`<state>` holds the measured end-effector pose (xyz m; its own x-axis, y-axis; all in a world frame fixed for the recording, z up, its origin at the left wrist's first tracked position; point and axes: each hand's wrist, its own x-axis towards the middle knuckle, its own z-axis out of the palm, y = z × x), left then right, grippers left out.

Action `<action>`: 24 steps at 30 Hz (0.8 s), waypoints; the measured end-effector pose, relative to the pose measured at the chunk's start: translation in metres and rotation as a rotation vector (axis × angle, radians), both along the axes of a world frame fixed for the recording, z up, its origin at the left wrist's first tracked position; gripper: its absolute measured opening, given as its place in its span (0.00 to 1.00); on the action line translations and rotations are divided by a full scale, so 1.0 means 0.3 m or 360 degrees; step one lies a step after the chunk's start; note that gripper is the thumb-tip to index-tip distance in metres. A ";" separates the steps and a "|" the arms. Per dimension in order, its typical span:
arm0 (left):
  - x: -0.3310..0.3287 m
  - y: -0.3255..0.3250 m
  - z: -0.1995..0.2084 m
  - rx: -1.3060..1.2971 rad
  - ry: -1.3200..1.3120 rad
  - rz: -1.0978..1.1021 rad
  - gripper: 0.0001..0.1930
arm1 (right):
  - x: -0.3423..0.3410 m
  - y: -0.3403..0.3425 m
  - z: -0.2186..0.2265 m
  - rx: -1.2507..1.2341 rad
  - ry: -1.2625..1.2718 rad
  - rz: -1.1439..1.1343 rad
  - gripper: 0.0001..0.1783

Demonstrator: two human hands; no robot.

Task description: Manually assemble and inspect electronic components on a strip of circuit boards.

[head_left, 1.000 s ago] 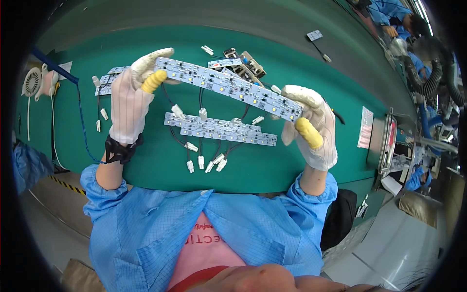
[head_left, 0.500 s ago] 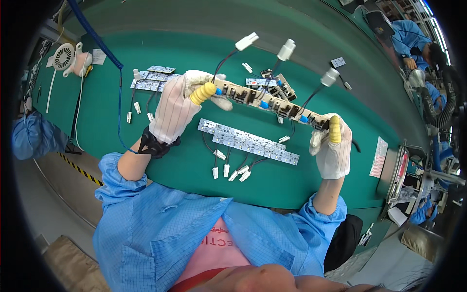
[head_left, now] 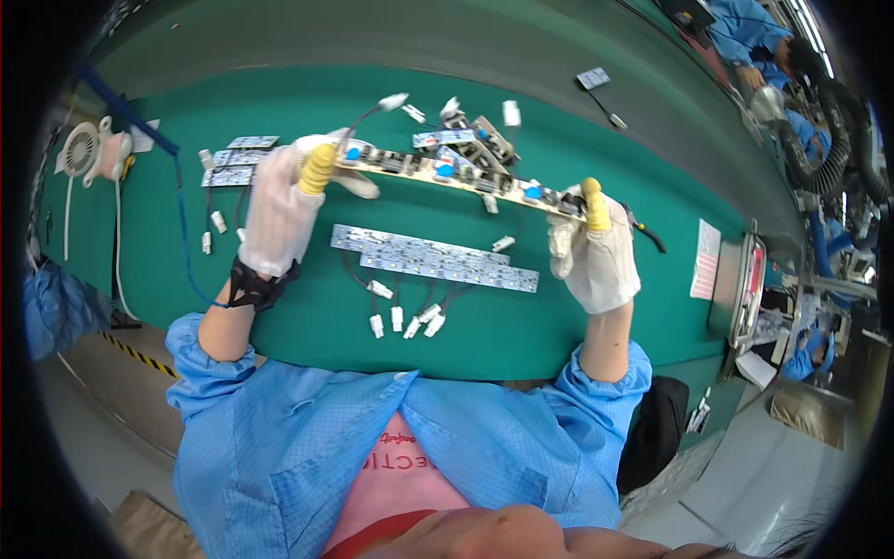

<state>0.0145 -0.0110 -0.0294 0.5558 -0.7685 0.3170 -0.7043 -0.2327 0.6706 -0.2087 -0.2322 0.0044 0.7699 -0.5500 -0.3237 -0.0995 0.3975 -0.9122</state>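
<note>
Between cloth-gloved hands (head_left: pixel 284 200) (head_left: pixel 598 256), a knobbly board (head_left: pixel 460 175)

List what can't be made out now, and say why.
All in the head view:
- Held circuit board: underside turned away; ends covered by the left hand and right hand.
- Black-handled tool: one end hidden behind the right hand.
- Blue cloth at left: cut off by dark rim.
- Any markings on the blue components: too small.
</note>
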 end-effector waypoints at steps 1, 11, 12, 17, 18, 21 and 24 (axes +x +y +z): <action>0.006 0.000 0.023 -0.0060 0.0293 -0.0029 0.19 | 0.009 0.003 0.019 0.0026 -0.0017 0.0007 0.21; 0.044 0.048 0.144 -0.0460 0.0822 -0.0020 0.09 | 0.025 0.062 0.022 -0.0136 -0.0471 0.0283 0.23; 0.113 0.057 0.164 -0.0573 0.0812 0.0037 0.10 | 0.022 0.052 0.029 -0.0169 -0.0433 0.0285 0.25; 0.442 0.288 0.099 -0.0103 0.0166 0.0091 0.13 | -0.008 0.052 0.039 -0.0235 -0.0395 0.0414 0.21; 0.465 0.282 0.071 0.0138 0.0223 0.0318 0.12 | -0.004 0.051 0.038 -0.0240 -0.0402 0.0411 0.21; 0.465 0.274 -0.001 0.0440 -0.0139 0.0420 0.07 | -0.003 0.053 0.050 -0.0240 -0.0314 0.0419 0.18; 0.433 0.258 0.013 0.0455 -0.0524 0.0536 0.13 | 0.001 0.064 0.080 -0.0256 -0.0331 0.0412 0.16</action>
<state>0.1445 0.0663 -0.0255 0.6927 -0.6462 0.3204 -0.7213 -0.6220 0.3048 -0.2085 -0.2130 0.0285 0.9304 -0.3596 -0.0708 0.0162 0.2333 -0.9723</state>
